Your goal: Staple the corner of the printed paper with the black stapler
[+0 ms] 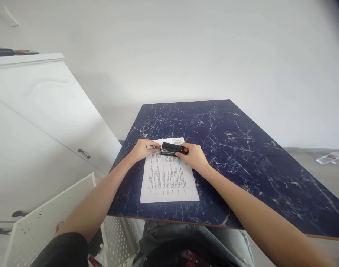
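A black stapler [171, 148] with an orange mark at its right end is held just over the upper part of a printed sheet [169, 176]. My right hand [192, 155] is closed around the stapler's right end. At the stapler's left end, my left hand [143, 149] has its fingers pressed together on something small and pale, too small to name. The paper lies on the dark blue marbled table, its lines of print running up and down. The stapler and my fingers hide part of its top.
The blue table [241, 167] stands near a pale wall. On the left are a white cabinet [60, 122] with dark handles and a white perforated rack [52, 211]. A small metallic piece [145, 135] lies beyond my left hand. A clear plastic item [331, 157] is at far right.
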### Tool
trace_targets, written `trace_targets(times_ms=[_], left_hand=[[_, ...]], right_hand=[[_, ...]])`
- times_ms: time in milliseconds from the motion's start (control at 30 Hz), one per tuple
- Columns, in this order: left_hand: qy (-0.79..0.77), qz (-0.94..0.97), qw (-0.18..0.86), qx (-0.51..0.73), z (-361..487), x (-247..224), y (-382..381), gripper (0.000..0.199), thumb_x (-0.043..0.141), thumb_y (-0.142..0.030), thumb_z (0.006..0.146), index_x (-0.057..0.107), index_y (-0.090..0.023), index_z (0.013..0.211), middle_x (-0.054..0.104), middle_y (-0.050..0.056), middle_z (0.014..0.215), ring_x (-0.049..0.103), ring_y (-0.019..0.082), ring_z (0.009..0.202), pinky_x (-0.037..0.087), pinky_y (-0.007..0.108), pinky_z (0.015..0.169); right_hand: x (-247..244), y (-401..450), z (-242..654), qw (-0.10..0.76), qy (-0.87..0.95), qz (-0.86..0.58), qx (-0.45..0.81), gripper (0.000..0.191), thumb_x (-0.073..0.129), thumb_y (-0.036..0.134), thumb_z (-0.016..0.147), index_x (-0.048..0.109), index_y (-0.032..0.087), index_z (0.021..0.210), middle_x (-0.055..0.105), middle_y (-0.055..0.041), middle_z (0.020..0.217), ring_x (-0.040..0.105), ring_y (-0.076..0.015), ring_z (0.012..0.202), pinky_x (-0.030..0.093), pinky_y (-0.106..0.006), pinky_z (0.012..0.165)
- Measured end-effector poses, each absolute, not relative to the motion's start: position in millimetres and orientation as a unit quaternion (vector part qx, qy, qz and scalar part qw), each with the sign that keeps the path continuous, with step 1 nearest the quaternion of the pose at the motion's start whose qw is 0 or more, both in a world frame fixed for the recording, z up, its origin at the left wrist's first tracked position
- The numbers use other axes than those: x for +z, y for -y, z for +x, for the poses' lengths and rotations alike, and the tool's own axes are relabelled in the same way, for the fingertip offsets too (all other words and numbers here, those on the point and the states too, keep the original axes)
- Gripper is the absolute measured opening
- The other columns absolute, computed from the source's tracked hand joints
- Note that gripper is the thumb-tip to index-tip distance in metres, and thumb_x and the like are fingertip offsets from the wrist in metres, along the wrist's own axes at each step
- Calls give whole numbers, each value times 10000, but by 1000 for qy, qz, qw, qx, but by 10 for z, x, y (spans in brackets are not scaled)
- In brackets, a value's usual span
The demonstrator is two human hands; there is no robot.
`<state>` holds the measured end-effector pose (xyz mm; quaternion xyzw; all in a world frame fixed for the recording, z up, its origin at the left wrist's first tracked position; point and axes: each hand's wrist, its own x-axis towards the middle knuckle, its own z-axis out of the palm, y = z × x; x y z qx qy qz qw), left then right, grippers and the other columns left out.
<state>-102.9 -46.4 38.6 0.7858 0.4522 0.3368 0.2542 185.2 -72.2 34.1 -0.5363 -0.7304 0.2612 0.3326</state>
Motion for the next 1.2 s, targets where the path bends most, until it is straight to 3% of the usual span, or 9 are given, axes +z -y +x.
trace_targets(times_ms=[733, 933, 1033, 1200], left_hand=[[-451, 789, 250, 335, -956, 362, 457, 190, 832, -318, 829, 837, -267, 1012, 819, 71, 1029, 763, 266, 942, 589, 418, 883], [-456, 789, 295, 288, -1263, 438, 407, 358, 837, -351, 831, 800, -294, 1183, 795, 80, 1182, 745, 270, 1075, 563, 431, 993], [-446, 776, 323, 307, -1416, 428, 365, 282, 772, -363, 893, 807, -268, 1156, 804, 91, 1143, 755, 266, 1091, 561, 435, 1024], [-434, 770, 324, 338, -1321, 312, 327, 199, 803, -344, 864, 831, -250, 1037, 818, 98, 1033, 778, 256, 974, 591, 426, 956]], right_hand=[[324, 712, 1855, 332, 737, -531, 254, 130, 749, 313, 827, 780, 237, 928, 732, -28, 786, 651, -195, 722, 453, -303, 652], [323, 710, 1866, 331, 734, -533, 259, 126, 752, 307, 829, 782, 241, 931, 738, -24, 793, 658, -193, 724, 455, -304, 656], [319, 704, 1868, 330, 732, -532, 267, 143, 753, 314, 830, 784, 243, 951, 741, -19, 805, 661, -192, 730, 461, -305, 662], [330, 695, 1871, 331, 733, -532, 265, 113, 762, 306, 813, 779, 238, 902, 724, -14, 767, 643, -187, 713, 454, -311, 672]])
